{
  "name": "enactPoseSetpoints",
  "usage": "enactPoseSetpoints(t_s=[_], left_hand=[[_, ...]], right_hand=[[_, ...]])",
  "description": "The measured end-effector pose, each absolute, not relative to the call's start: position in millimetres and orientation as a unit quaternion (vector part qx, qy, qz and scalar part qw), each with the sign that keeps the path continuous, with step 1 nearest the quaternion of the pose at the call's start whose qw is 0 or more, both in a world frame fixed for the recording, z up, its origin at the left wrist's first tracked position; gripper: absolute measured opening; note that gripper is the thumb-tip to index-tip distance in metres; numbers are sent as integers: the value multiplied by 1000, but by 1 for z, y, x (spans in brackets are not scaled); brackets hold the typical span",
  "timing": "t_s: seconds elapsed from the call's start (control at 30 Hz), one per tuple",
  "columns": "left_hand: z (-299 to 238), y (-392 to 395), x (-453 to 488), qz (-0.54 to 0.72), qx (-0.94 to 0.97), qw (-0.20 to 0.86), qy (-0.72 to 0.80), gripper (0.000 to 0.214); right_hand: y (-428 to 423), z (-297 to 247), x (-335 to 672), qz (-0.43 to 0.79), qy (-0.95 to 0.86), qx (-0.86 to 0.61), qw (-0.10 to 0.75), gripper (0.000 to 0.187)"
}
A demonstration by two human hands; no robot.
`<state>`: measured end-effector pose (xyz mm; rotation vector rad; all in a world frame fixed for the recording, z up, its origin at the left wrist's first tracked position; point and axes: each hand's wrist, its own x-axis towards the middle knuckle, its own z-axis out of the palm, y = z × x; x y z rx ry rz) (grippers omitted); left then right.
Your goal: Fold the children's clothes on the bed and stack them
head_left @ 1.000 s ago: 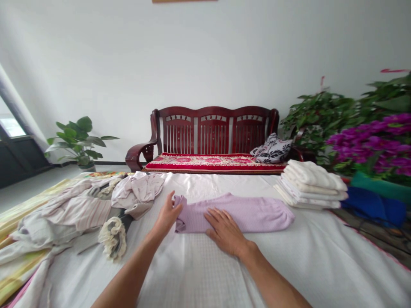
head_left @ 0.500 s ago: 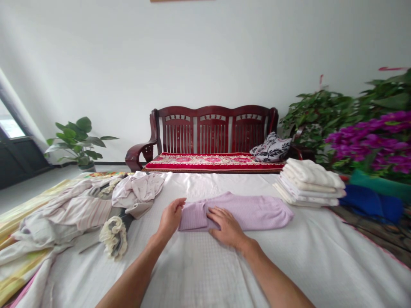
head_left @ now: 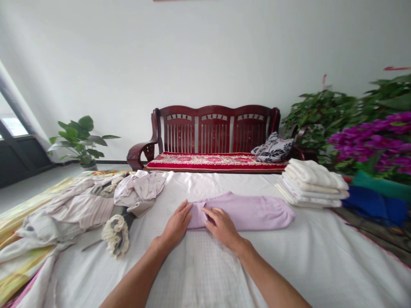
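Note:
A lilac ribbed knit garment (head_left: 257, 211) lies folded into a long strip across the white cloth, with a short flap turned over near its left end. At that left end, my left hand (head_left: 178, 220) curls its fingers over the edge; part of the edge is hidden beneath them. My right hand (head_left: 223, 229) rests on the strip by the flap, its fingertips touching the flap's edge, thumb and fingers apart. To the left lies a heap of unfolded clothes (head_left: 81, 209) in pale pink, stripes and grey. One grey piece has a cream ruffle (head_left: 115, 235).
A stack of folded white clothes (head_left: 313, 184) stands at the right, beside blue fabric (head_left: 374, 205). The white cloth (head_left: 199, 273) covers the surface before me. Behind it is a wooden bench (head_left: 215, 128) with a patterned cushion (head_left: 272, 147). Potted plants (head_left: 80, 137) flank the bench.
My left hand has moved right, over the garment's left end, so less of that end shows. My right hand has drawn its fingers in toward the flap's edge. The view has shifted slightly.

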<state>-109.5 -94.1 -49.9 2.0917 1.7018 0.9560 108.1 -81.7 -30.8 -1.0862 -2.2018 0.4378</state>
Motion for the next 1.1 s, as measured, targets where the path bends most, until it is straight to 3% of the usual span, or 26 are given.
enactPoseSetpoints(t_s=[0.47,0.93,1.1], left_hand=[[-45,-99,-97,329,736,135,576,51],[-41,-109,-89,207,792,41,572,53],[-45,-111,-86,159,788,4,594,57]], right_hand=[[-77,-29,110,384,-697,-417,438,36],[-73,-33,109,372,-663,-485,433,33],[-74,-33,112,314,-694,-507,402,30]])
